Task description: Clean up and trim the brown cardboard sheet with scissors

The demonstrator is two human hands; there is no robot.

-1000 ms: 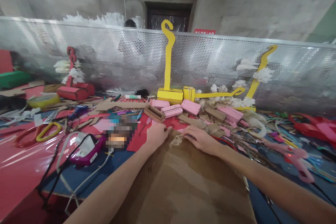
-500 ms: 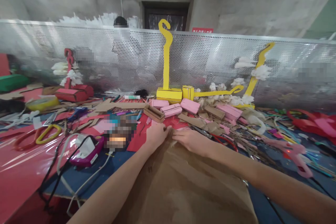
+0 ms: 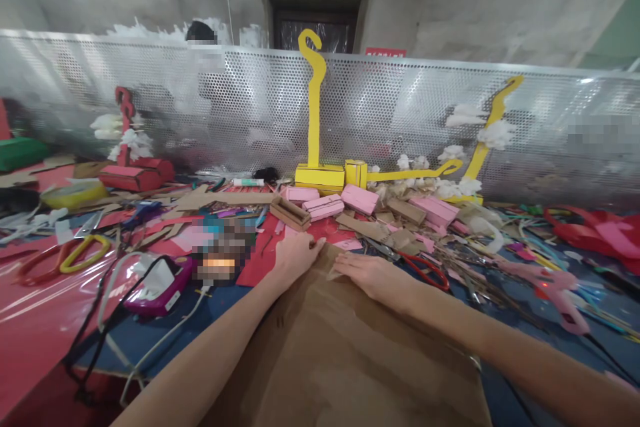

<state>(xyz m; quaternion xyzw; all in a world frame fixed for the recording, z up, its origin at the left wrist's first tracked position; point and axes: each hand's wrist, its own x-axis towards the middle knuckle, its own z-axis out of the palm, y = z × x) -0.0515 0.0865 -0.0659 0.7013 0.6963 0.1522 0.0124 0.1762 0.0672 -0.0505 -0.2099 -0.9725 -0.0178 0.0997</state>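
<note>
A large brown cardboard sheet [image 3: 350, 353] with a slight sheen lies in front of me and narrows toward its far end. My left hand [image 3: 296, 255] is closed at the far left corner, thumb and fingertips pinching the edge. Close by on the right, my right hand [image 3: 373, 273] has its fingers together on the same end, by a small pale flap. Its thumb is hidden. Just beyond my hands are an open brown cardboard box [image 3: 291, 213] and several pink boxes [image 3: 323, 207]. Red-handled scissors [image 3: 425, 270] lie right of my right hand.
A pink glue gun [image 3: 555, 290] lies on the right among scraps. On the left are orange-and-yellow-handled scissors [image 3: 85, 255], a purple device [image 3: 157, 293] and loose cables. Yellow hook-topped pieces [image 3: 313, 120] stand before a perforated metal screen [image 3: 240, 113]. Someone is behind it.
My right hand has shifted slightly right, widening the gap between my hands at the cardboard's end. The view has tilted down a little. The person behind the screen has moved left.
</note>
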